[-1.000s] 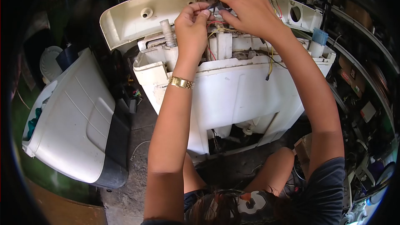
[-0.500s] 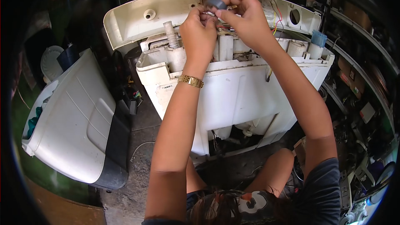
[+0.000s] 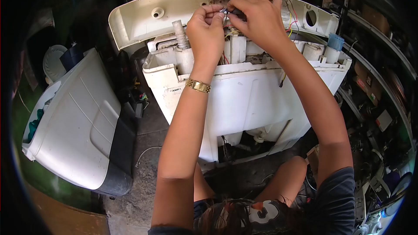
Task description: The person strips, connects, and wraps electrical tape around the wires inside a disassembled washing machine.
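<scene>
My left hand (image 3: 205,28) is closed in a pinch on thin wires (image 3: 224,14), holding them up above the open top of a white washing machine (image 3: 252,95). Close against it, my right hand (image 3: 260,19) has its fingers curled at the same spot, with a small grey-blue bit of tape (image 3: 226,10) showing between the fingertips. The tape roll itself is hidden behind my right fingers. Behind both hands stands the machine's tilted-up control panel (image 3: 135,21), with red and yellow wires (image 3: 292,21) hanging from its inner side.
A ribbed hose (image 3: 179,35) and a blue cap (image 3: 334,41) stick up from the machine's top. To the left is another white and dark tub body (image 3: 82,122). Crowded metal shelves (image 3: 383,39) line the right side. A thin cable (image 3: 146,154) lies on the floor.
My right hand has turned over and come down toward the wires. The grey tape roll at its fingertips has gone out of sight. My left hand stays nearly in place.
</scene>
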The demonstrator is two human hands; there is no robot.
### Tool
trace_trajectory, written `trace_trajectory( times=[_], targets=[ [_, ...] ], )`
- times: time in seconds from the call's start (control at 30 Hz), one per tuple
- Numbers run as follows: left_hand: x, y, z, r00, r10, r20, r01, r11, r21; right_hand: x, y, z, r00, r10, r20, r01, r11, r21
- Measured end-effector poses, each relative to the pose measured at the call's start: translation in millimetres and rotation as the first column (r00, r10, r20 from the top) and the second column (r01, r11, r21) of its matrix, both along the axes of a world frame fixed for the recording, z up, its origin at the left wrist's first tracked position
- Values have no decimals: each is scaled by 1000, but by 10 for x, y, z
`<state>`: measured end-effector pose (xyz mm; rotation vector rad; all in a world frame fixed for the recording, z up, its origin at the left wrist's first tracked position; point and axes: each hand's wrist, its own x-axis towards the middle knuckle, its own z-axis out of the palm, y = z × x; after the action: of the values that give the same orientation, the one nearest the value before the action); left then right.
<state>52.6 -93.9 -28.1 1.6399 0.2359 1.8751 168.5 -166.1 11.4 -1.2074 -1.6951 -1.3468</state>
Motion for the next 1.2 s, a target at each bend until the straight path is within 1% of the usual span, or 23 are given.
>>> trace_trajectory(
  times=[0.07,0.17,0.27,0.37,0.4,0.47,0.5,0.6,0.67,0.7,0.77,0.8,0.9,1.03,1.07,1.17,1.2],
  targets=[
    [-12,14,1,999,-41,6,40,999,13,-25,23,10,1000,5,-30,-6,999,-33],
    [-37,-36,-35,1000,9,-8,-9,994,104,-52,4,73,994,-48,97,49,999,-6],
    [-44,-77,-20,999,39,-1,-39,995,95,-77,-17,196,993,-4,116,24,985,-172],
    [-30,-81,-17,999,8,43,-11,997,79,-192,-99,404,1000,8,25,4,892,-452],
    [-21,-73,-19,998,56,31,-58,996,70,-173,-43,419,995,-5,102,48,905,-422],
    [-6,-63,-10,988,152,5,-152,987,57,-122,11,455,989,-22,144,87,883,-461],
    [9,-43,-12,993,110,41,-112,993,47,-98,33,473,986,-29,167,107,872,-478],
    [39,-17,-23,992,-11,124,6,999,41,-43,92,450,998,65,-23,-67,830,-554],
    [13,-11,-17,986,-74,150,66,996,56,-20,113,379,987,48,-155,-127,825,-551],
    [-14,-52,-17,994,28,110,-39,995,95,-40,105,376,975,44,-217,-159,822,-547],
    [-91,-142,-60,968,247,45,-251,951,179,-62,87,417,955,-6,-298,-185,770,-610],
    [-114,-179,-59,928,348,133,-372,889,269,-65,82,423,941,-34,-338,-203,740,-641],
    [-199,-269,-82,873,439,-211,-387,888,248,-15,142,424,892,64,-447,-355,711,-607],
    [-156,-249,-53,818,512,-263,-435,849,300,-24,164,422,808,44,-588,-466,659,-591],
    [-135,-229,-55,800,539,-264,-459,832,310,4,161,460,825,30,-564,-449,641,-622],
    [-135,-223,3,823,437,-363,-397,899,183,-1,169,451,778,40,-627,-507,629,-589],
    [-168,-247,49,814,446,-372,-416,895,162,6,181,479,792,6,-610,-486,611,-625]
  ],
)
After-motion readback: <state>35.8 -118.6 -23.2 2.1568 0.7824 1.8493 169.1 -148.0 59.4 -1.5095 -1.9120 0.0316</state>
